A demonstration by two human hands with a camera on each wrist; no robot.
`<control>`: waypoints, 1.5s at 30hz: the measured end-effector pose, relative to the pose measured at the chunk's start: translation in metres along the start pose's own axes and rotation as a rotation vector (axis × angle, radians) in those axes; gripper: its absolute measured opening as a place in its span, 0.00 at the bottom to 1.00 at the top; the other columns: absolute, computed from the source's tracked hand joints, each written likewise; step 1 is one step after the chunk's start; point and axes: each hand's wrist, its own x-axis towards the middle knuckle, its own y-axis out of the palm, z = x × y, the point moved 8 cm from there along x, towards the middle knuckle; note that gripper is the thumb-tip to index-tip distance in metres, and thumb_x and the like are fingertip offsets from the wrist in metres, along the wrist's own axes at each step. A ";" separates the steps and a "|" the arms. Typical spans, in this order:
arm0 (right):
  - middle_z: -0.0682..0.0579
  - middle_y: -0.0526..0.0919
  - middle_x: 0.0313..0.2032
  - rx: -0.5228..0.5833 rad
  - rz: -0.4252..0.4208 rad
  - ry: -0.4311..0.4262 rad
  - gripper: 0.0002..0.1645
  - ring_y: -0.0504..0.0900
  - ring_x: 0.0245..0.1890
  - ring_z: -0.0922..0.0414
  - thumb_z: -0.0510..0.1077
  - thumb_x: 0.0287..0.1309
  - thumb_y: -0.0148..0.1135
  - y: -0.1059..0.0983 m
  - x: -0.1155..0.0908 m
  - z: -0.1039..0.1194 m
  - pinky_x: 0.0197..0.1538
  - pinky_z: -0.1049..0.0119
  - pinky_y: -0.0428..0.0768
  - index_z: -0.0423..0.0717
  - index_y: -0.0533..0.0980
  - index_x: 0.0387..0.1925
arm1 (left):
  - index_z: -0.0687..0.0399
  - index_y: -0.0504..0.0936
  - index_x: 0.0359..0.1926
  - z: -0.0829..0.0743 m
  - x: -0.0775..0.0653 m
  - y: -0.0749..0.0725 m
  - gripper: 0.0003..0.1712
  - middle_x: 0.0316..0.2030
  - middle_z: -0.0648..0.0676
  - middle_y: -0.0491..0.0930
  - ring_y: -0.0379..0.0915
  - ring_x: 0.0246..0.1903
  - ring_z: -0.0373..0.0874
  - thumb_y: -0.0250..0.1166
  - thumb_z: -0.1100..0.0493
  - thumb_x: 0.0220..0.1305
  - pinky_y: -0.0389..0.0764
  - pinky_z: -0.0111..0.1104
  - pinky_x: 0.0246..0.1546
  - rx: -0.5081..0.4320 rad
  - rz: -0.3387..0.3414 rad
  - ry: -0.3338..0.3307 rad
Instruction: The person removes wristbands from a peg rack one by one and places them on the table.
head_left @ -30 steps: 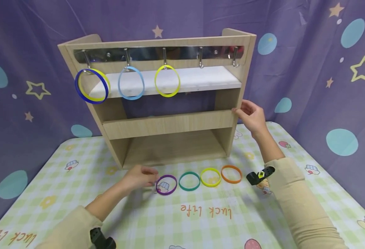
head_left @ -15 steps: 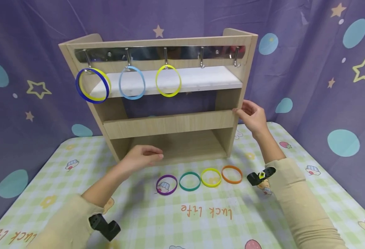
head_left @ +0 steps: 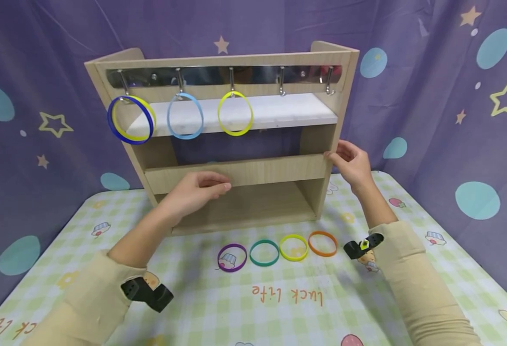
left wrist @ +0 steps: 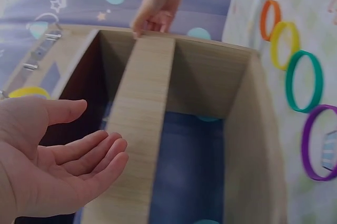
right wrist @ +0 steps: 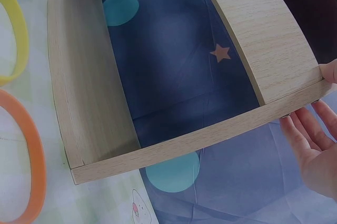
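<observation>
My left hand hovers in front of the wooden shelf's middle board, its relaxed fingers holding nothing; the left wrist view shows the loose palm. At the right side panel of the wooden shelf, my right hand grips the edge, thumb on the front and fingers on the outer side. On the table lie a purple ring, a green ring, a yellow ring and an orange ring. Hooks above carry a dark blue ring with a yellow one, a light blue ring and another yellow ring.
A metal hook rail runs along the shelf's top front; its two right hooks hold no rings. A white board sits behind the hanging rings. Checked cloth covers the table, and a purple curtain stands behind.
My left hand has risen from beside the purple ring to the height of the middle board, holding nothing. My right hand keeps its grip on the shelf's side, and the rings stay put.
</observation>
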 end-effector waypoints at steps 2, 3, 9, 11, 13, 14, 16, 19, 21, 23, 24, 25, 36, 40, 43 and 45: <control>0.73 0.82 0.29 0.004 0.003 -0.004 0.20 0.81 0.33 0.74 0.38 0.57 0.61 0.000 0.000 0.000 0.40 0.84 0.82 0.40 0.75 0.52 | 0.57 0.75 0.60 -0.009 0.000 -0.004 0.23 0.57 0.60 0.79 0.76 0.56 0.54 0.57 0.50 0.69 0.77 0.44 0.61 0.004 -0.022 0.027; 0.73 0.82 0.29 0.005 0.004 -0.005 0.20 0.81 0.33 0.74 0.38 0.57 0.61 0.000 0.000 0.000 0.40 0.84 0.82 0.40 0.75 0.52 | 0.57 0.76 0.59 -0.013 0.000 -0.006 0.23 0.57 0.60 0.79 0.76 0.55 0.53 0.57 0.51 0.69 0.77 0.43 0.61 0.005 -0.034 0.039; 0.73 0.81 0.28 -0.003 0.003 -0.009 0.21 0.81 0.33 0.75 0.39 0.57 0.62 0.000 0.000 0.000 0.39 0.84 0.82 0.39 0.75 0.53 | 0.58 0.76 0.58 -0.032 -0.001 -0.017 0.22 0.55 0.60 0.80 0.77 0.56 0.53 0.59 0.51 0.68 0.78 0.45 0.60 -0.011 -0.094 0.068; 0.73 0.81 0.28 -0.006 0.002 -0.008 0.22 0.81 0.32 0.75 0.39 0.57 0.62 0.000 0.000 0.001 0.39 0.84 0.82 0.38 0.74 0.54 | 0.56 0.76 0.58 -0.036 -0.001 -0.019 0.22 0.56 0.59 0.80 0.77 0.56 0.53 0.59 0.50 0.68 0.78 0.45 0.61 -0.019 -0.109 0.067; 0.73 0.81 0.28 -0.008 0.002 -0.009 0.23 0.81 0.32 0.75 0.39 0.57 0.62 0.000 0.000 0.001 0.39 0.84 0.82 0.37 0.74 0.55 | 0.55 0.76 0.58 -0.041 -0.001 -0.022 0.22 0.56 0.59 0.80 0.77 0.56 0.53 0.59 0.50 0.68 0.77 0.45 0.62 -0.025 -0.126 0.067; 0.74 0.81 0.28 -0.010 0.002 -0.009 0.23 0.81 0.32 0.75 0.39 0.57 0.62 0.000 0.000 0.001 0.39 0.85 0.82 0.36 0.74 0.55 | 0.55 0.76 0.58 -0.044 -0.001 -0.024 0.22 0.56 0.58 0.80 0.77 0.56 0.52 0.59 0.50 0.68 0.77 0.45 0.62 -0.029 -0.134 0.069; 0.74 0.81 0.28 -0.011 0.002 -0.010 0.23 0.81 0.32 0.75 0.39 0.57 0.62 0.001 0.000 0.001 0.39 0.85 0.82 0.36 0.74 0.55 | 0.55 0.76 0.59 -0.049 -0.002 -0.027 0.22 0.56 0.59 0.80 0.77 0.57 0.52 0.59 0.50 0.68 0.76 0.45 0.63 -0.039 -0.151 0.076; 0.73 0.81 0.28 -0.008 0.001 -0.010 0.23 0.81 0.32 0.75 0.39 0.57 0.62 0.001 -0.001 0.001 0.39 0.84 0.82 0.36 0.74 0.54 | 0.57 0.75 0.59 -0.056 -0.003 -0.032 0.23 0.57 0.60 0.79 0.77 0.56 0.52 0.59 0.51 0.68 0.76 0.43 0.64 -0.059 -0.174 0.099; 0.73 0.82 0.28 -0.005 -0.001 -0.012 0.22 0.81 0.32 0.75 0.39 0.56 0.62 0.000 -0.001 0.001 0.39 0.84 0.82 0.37 0.75 0.53 | 0.58 0.75 0.60 -0.060 -0.003 -0.035 0.23 0.57 0.60 0.79 0.77 0.55 0.51 0.59 0.52 0.68 0.77 0.40 0.63 -0.079 -0.185 0.113; 0.72 0.82 0.28 0.000 -0.005 -0.013 0.21 0.81 0.32 0.74 0.39 0.56 0.63 0.000 -0.001 0.001 0.39 0.84 0.82 0.39 0.76 0.52 | 0.60 0.74 0.61 -0.063 -0.003 -0.036 0.24 0.58 0.61 0.78 0.77 0.55 0.50 0.59 0.53 0.68 0.77 0.39 0.63 -0.100 -0.194 0.124; 0.72 0.82 0.28 0.005 -0.006 -0.014 0.21 0.81 0.32 0.74 0.39 0.56 0.63 0.000 -0.001 0.001 0.39 0.84 0.82 0.39 0.76 0.52 | 0.60 0.73 0.62 -0.064 -0.003 -0.037 0.25 0.58 0.61 0.78 0.77 0.54 0.50 0.59 0.53 0.68 0.77 0.39 0.63 -0.108 -0.198 0.124; 0.72 0.82 0.28 0.006 -0.006 -0.017 0.21 0.81 0.32 0.74 0.39 0.56 0.63 0.000 -0.001 0.001 0.39 0.84 0.82 0.39 0.76 0.52 | 0.60 0.72 0.63 -0.065 -0.003 -0.037 0.26 0.58 0.61 0.78 0.77 0.54 0.49 0.59 0.53 0.68 0.77 0.40 0.63 -0.119 -0.201 0.124; 0.72 0.82 0.28 0.003 -0.009 -0.003 0.21 0.81 0.32 0.74 0.39 0.55 0.63 0.001 -0.001 -0.002 0.38 0.84 0.82 0.39 0.76 0.52 | 0.62 0.71 0.63 -0.069 0.003 -0.038 0.26 0.59 0.60 0.78 0.78 0.48 0.39 0.59 0.57 0.67 0.80 0.32 0.59 -0.261 -0.320 0.122; 0.72 0.82 0.28 -0.005 -0.013 0.002 0.22 0.81 0.32 0.74 0.39 0.55 0.63 0.001 -0.001 -0.001 0.38 0.84 0.82 0.39 0.76 0.53 | 0.66 0.72 0.60 -0.071 0.006 -0.038 0.23 0.56 0.62 0.78 0.79 0.45 0.37 0.59 0.60 0.67 0.82 0.29 0.55 -0.329 -0.365 0.150; 0.72 0.82 0.28 -0.010 -0.014 0.002 0.23 0.81 0.32 0.74 0.40 0.55 0.63 0.000 -0.001 -0.001 0.38 0.84 0.82 0.38 0.76 0.53 | 0.68 0.74 0.56 -0.072 0.009 -0.037 0.21 0.47 0.57 0.81 0.79 0.37 0.31 0.61 0.62 0.65 0.84 0.26 0.51 -0.382 -0.405 0.173; 0.72 0.82 0.28 -0.005 -0.015 0.003 0.22 0.81 0.32 0.74 0.40 0.55 0.63 0.000 -0.001 0.000 0.38 0.84 0.82 0.39 0.76 0.53 | 0.69 0.75 0.54 -0.072 0.010 -0.036 0.19 0.38 0.50 0.82 0.78 0.32 0.27 0.62 0.63 0.64 0.84 0.22 0.46 -0.420 -0.437 0.192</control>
